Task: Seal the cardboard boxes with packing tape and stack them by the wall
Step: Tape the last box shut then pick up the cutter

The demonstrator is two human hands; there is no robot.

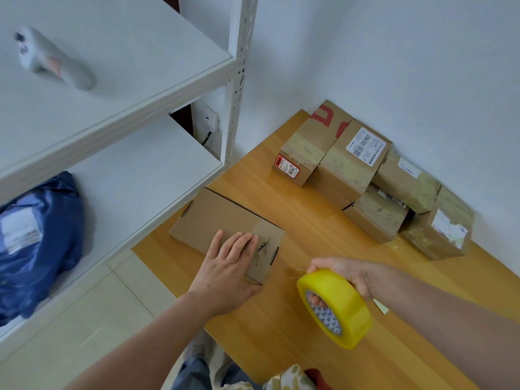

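**Holding the box flat while I draw the tape**

The fingers [242, 243] of my left hand [225, 274] lie straight and close together on the lid of the cardboard box [219, 218], and the thumb goes along its near end. They press and do not grip. The fingers of my right hand [343, 273] are curled into the core of the roll of yellow packing tape [334, 308], with the thumb over its outer rim, so the roll is held firmly, just beside the near end of the box.

A thin shiny strip of tape [294, 270] seems to run from the roll toward the box. I cannot tell if its end already sticks to the cardboard.

The box lies on the wooden table [281, 342], near its left edge and well apart from the sealed boxes [374, 181] piled against the wall [394, 52].

To do this step well, I think I should keep the left palm heavy, so that the box does not slide when I pull. The roll should stay low and in line with the seam of the lid, and the strip should be tight, otherwise it may wrinkle or fold onto itself. Then I would smooth the tape down with the flat fingers before cutting.

The white shelf rack [112, 80] stands at the left, with a blue mailer bag [42, 235] on it.
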